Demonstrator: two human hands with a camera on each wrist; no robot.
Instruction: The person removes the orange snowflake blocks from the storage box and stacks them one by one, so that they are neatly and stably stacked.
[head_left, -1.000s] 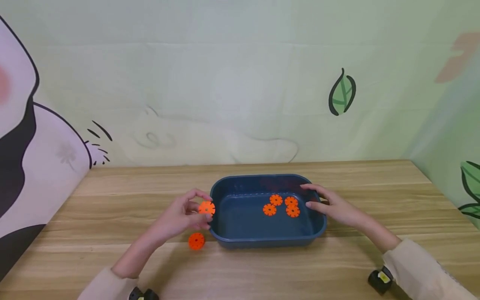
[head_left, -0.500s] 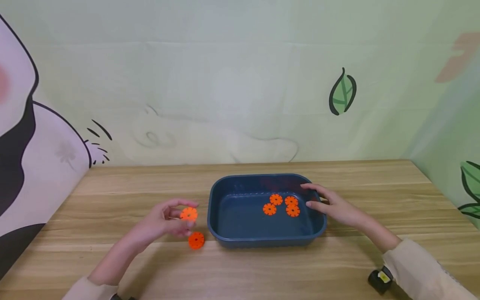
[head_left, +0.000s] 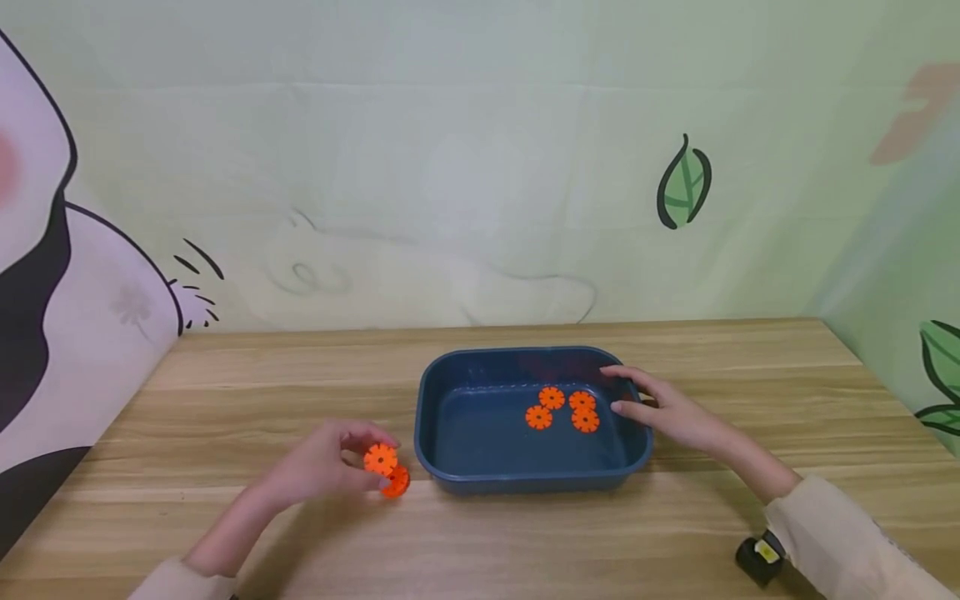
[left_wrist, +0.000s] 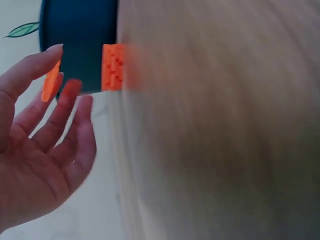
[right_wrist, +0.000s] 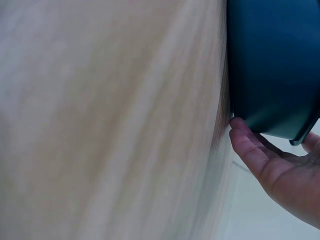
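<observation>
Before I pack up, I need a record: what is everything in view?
Rounded rectangular tub: 1, dark blue, on the wood-grain table
Round notched discs: 4, orange, inside the tub
Held notched disc: 1, orange, in the left hand
Stack of notched discs: 1, orange, beside the tub's left end; layers uncountable
Table: 1, light brown, beneath the tub
Printed backdrop: 1, pale green, behind the table; leaves, black-and-white figure
Sleeves: 2, beige, at the wrists
Wrist device: at least 1, black, by the right sleeve
Left hand: 1, pinching the disc
Right hand: 1, gripping the tub's right end
</observation>
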